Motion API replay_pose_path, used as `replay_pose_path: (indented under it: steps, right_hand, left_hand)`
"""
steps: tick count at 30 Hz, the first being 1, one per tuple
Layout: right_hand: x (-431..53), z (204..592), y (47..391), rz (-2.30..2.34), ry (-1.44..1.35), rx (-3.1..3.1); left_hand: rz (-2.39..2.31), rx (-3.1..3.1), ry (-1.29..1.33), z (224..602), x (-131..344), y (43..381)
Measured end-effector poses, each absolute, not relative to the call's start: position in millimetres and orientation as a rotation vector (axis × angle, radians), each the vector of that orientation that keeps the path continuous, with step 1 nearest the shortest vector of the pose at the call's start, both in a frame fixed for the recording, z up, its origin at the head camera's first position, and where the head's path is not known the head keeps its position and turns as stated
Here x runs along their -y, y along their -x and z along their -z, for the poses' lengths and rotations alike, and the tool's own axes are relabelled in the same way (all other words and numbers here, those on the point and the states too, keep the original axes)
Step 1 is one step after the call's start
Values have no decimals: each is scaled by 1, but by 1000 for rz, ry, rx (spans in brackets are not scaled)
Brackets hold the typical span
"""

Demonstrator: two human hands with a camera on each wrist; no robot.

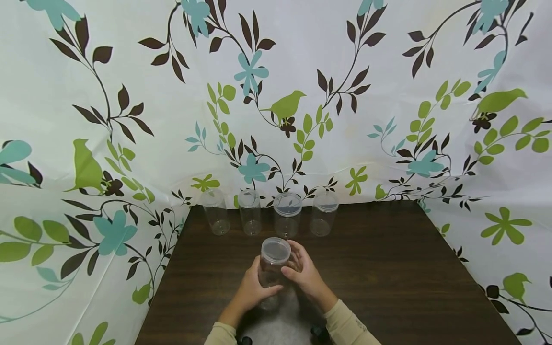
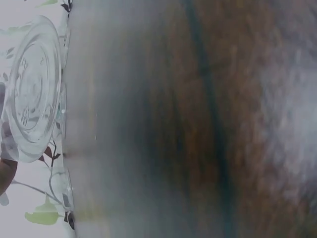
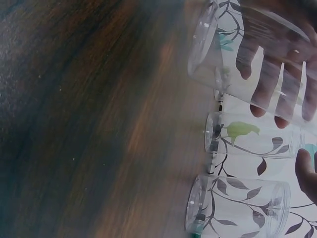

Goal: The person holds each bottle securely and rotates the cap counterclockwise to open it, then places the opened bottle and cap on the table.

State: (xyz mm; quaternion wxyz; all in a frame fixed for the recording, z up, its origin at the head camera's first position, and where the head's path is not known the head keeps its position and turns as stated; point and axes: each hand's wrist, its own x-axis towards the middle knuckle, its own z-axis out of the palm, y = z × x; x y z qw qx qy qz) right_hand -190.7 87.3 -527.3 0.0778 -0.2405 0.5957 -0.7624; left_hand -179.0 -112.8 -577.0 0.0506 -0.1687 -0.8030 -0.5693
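A clear plastic jar with a round lid is held upright, slightly tilted, above the near part of the dark table. My left hand grips its body from the left, thumb across the front; its fingers show through the clear wall in the right wrist view. Around the upper right side, just below the lid, curves my right hand, thumb in front and fingers behind. One right finger stands apart from the wall in the right wrist view. The jar's round base faces the left wrist camera.
Along the back of the dark wooden table stand a tapered clear jar, a narrow one, a wide one and another. Behind them hangs a white curtain patterned with leaves and birds.
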Motion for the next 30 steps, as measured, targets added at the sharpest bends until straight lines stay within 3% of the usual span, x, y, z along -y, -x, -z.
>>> replay_pose_path:
  steps: [15, 30]
  right_hand:
    - [-85, 524, 185, 2211, 787, -1938]
    - [-78, 522, 191, 2179, 768, -1901]
  left_hand:
    - [1724, 2472, 441, 574, 120, 176]
    - [1545, 2498, 601, 574, 109, 174]
